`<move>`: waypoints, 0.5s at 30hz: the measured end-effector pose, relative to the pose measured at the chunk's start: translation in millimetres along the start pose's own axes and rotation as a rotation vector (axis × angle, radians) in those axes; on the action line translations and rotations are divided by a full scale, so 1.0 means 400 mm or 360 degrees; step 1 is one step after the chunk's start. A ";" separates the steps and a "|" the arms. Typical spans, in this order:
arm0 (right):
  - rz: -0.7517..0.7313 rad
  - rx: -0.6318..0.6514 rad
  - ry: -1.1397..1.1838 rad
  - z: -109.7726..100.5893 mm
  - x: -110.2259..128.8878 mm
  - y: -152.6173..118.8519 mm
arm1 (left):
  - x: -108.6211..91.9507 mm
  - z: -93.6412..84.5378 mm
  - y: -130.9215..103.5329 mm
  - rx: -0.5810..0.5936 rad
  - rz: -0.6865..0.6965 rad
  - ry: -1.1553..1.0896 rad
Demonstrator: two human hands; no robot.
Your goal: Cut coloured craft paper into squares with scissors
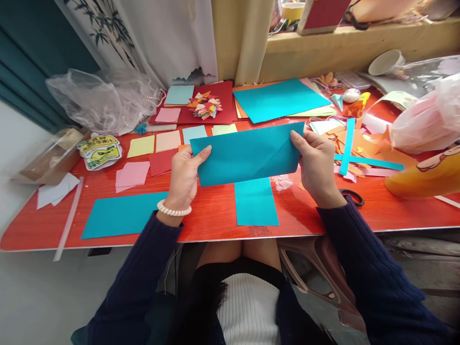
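A long strip of blue paper [247,155] is stretched sideways above the table, held up between both hands. My left hand [185,175] pinches its left end, thumb on the near face. At the right end my right hand [319,160] grips it the same way, fingers behind the sheet. Below the held strip lies another blue paper piece [256,203], its far part hidden. A wider blue sheet [122,215] rests on the table left of my left wrist.
The red table [212,220] carries square paper stacks [132,175], a folded paper wreath [204,104], large blue sheets [280,99] at the back and paper scraps [381,143] on the right. Scissors [354,196] lie near my right wrist. A plastic ruler [70,218] overhangs the front edge.
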State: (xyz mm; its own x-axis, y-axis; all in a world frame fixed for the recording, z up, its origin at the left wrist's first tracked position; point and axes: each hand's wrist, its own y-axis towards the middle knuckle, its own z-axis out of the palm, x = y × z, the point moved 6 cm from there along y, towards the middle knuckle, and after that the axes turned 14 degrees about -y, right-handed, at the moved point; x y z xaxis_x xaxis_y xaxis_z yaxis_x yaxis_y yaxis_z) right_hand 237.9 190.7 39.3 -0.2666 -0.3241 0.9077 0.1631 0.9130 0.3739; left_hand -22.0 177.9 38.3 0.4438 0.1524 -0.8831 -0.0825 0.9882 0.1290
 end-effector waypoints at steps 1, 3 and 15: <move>-0.0007 -0.0003 0.0001 0.000 0.001 0.000 | 0.000 0.000 0.000 -0.0001 0.0003 -0.0001; -0.0010 -0.0001 -0.0019 0.000 0.002 0.000 | 0.000 0.000 -0.001 -0.0002 0.0005 0.0005; -0.0004 -0.0005 -0.0071 -0.002 -0.005 0.001 | 0.005 0.000 -0.001 0.0013 0.0000 -0.0011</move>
State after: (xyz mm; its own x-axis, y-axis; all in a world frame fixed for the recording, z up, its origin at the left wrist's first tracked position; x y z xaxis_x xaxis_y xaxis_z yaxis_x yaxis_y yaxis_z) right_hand 239.1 191.7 37.9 -0.3093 -0.3151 0.8972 0.1650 0.9114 0.3769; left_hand -21.1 178.0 36.5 0.4498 0.1527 -0.8800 -0.0751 0.9883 0.1331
